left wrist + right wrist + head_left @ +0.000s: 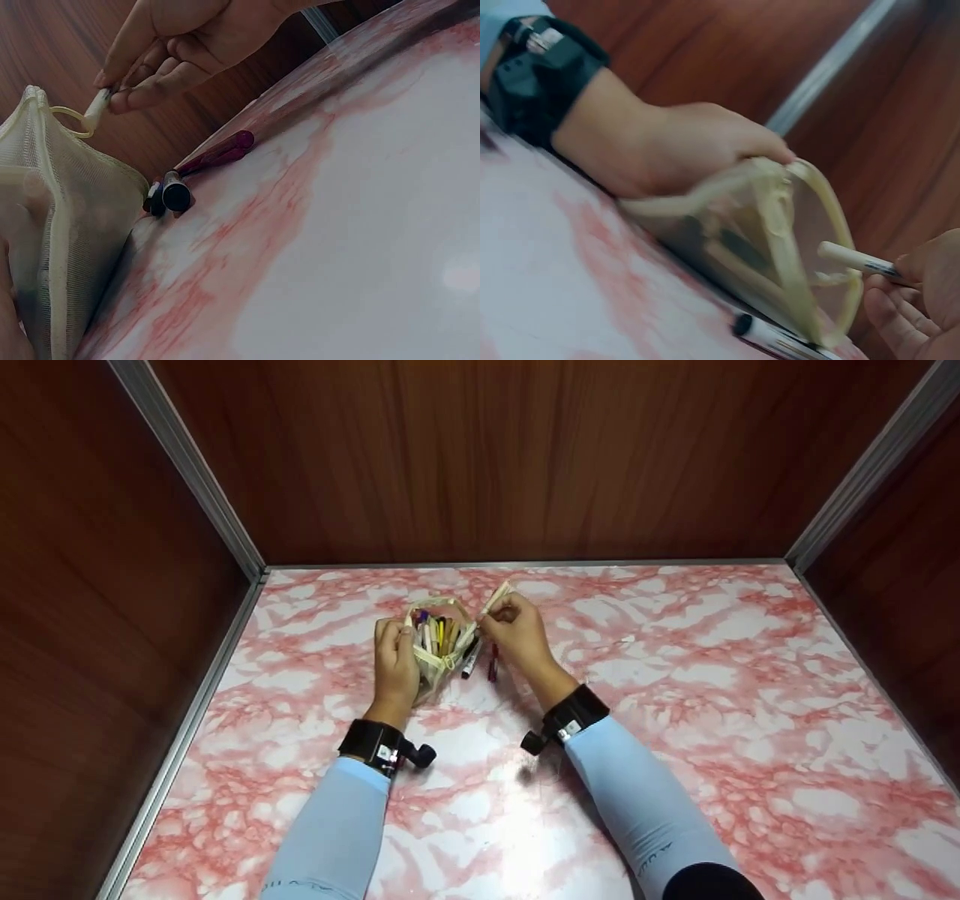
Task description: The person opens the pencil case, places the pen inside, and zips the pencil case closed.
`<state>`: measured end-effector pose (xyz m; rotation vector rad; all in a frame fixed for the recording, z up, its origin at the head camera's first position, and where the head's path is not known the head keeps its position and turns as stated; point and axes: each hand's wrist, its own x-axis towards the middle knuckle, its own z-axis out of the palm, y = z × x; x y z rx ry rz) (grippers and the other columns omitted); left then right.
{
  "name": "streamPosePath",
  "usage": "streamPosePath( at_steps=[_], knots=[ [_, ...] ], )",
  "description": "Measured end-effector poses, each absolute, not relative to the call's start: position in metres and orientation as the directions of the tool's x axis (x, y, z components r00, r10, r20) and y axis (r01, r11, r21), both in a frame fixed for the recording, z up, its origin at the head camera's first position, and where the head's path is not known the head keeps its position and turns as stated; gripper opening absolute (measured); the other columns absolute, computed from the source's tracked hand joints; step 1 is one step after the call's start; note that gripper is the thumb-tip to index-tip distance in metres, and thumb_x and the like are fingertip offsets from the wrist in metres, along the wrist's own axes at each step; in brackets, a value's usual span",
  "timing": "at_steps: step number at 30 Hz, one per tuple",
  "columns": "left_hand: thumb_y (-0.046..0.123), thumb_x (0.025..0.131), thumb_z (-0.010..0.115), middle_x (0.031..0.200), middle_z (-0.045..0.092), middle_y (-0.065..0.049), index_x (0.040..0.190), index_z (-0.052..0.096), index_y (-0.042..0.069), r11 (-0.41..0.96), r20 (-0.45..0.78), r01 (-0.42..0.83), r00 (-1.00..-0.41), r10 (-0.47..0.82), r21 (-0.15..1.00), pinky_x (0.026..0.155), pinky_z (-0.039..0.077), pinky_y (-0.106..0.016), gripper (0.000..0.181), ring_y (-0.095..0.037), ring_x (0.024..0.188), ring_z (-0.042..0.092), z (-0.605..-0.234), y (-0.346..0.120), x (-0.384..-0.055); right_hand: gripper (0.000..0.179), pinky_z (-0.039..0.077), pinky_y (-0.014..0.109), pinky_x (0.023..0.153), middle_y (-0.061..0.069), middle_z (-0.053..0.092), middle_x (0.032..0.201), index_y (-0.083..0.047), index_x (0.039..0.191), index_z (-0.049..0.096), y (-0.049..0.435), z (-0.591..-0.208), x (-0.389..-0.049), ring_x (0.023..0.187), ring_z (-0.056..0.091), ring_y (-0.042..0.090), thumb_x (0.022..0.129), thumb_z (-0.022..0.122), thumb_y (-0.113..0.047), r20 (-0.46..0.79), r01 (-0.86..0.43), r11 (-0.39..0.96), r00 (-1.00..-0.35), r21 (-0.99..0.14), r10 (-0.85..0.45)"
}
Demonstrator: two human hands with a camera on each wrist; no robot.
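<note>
A cream mesh zip pouch [429, 676] stands tilted on the table with its mouth spread. Several pens and markers [440, 636], among them yellow, white and purple ones, fill it. My left hand [394, 660] grips the pouch by its left side, thumb at the rim. Just right of the mouth, my right hand [521, 634] pinches a slim whitish pen [847, 257] between thumb and fingers. The pen's pale end is at the pouch's opening in the right wrist view. Beside the pouch lie a white marker with a black cap [177, 193] and dark red pens [217, 152].
The table [675, 675] has a pink and white marbled top. Brown wood-grain panels [525, 457] with grey metal edging enclose it at the back and both sides. A black strap with a camera sits on each wrist.
</note>
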<state>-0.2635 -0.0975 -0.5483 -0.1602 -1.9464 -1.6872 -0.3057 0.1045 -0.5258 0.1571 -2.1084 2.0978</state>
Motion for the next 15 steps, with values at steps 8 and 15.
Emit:
streamPosePath(
  at_steps=[8, 15],
  knots=[
    [0.001, 0.113, 0.051, 0.119, 0.051, -0.025, 0.101, 0.055, -0.019, 0.199, 0.477, 0.436, -0.839, -0.262, 0.878, 0.101, 0.04, -0.026, 0.024, -0.032, 0.113, 0.051, -0.568, -0.1, -0.278, 0.016, 0.062, 0.021, 0.07, 0.009, 0.081, 0.088, -0.005, 0.095, 0.07, 0.082, -0.538, -0.293, 0.076, 0.072, 0.006, 0.096, 0.085, 0.001, 0.223, -0.214, 0.146, -0.974, -0.966, 0.043],
    [0.008, 0.114, 0.055, 0.123, 0.054, -0.016, 0.101, 0.061, -0.008, 0.209, 0.472, 0.431, -0.852, -0.226, 0.878, 0.096, 0.045, -0.025, 0.021, -0.021, 0.112, 0.052, -0.58, -0.108, -0.286, 0.007, 0.063, 0.021, 0.073, 0.018, 0.085, 0.1, -0.002, 0.1, 0.079, 0.071, -0.536, -0.286, 0.084, 0.076, 0.009, 0.098, 0.085, -0.003, 0.2, -0.211, 0.194, -0.977, -0.958, -0.077]
  ],
)
